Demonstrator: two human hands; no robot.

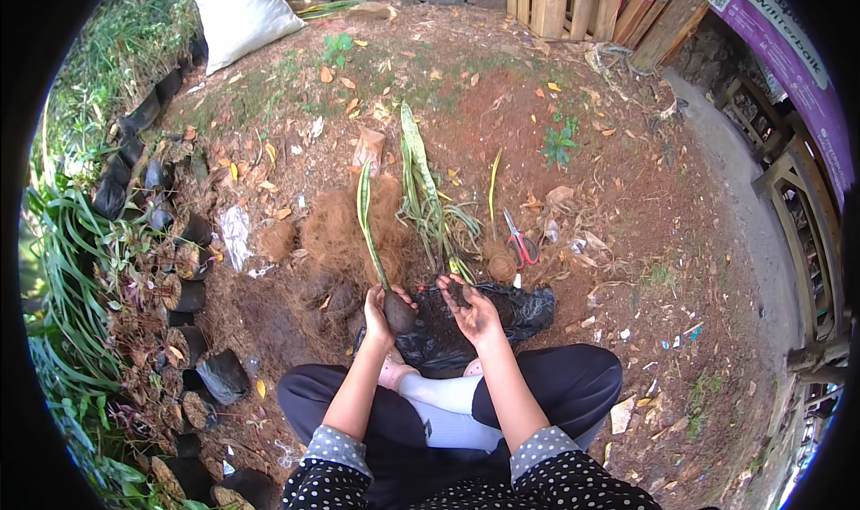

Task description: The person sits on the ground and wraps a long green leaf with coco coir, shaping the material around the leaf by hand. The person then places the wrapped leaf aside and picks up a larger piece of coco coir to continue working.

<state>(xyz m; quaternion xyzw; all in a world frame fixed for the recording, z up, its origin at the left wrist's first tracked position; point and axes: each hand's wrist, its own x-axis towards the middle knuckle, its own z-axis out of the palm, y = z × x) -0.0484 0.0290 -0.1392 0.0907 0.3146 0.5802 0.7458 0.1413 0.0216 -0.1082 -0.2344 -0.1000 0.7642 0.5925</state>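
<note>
My left hand [380, 316] cups a dark round soil ball [401, 314], from which a single variegated snake plant leaf [365, 218] stands up. Palm up and smudged with soil, my right hand [472, 310] has its fingers apart and holds nothing. Beneath both hands spreads a black plastic bag [534, 312] bearing loose dark soil. Just beyond my right hand lie several snake plant leaves [418, 154] with bare roots. Brown coconut fibre [329, 224] is heaped left of them, with more dark soil balls [341, 302] on its near side.
Red-handled scissors [522, 245] lie right of a fibre-wrapped ball [502, 267] with a thin yellow leaf. Black plant bags [190, 295] line the left side. A white sack [242, 16], wooden crate [571, 3] and purple banner [793, 60] stand farther out.
</note>
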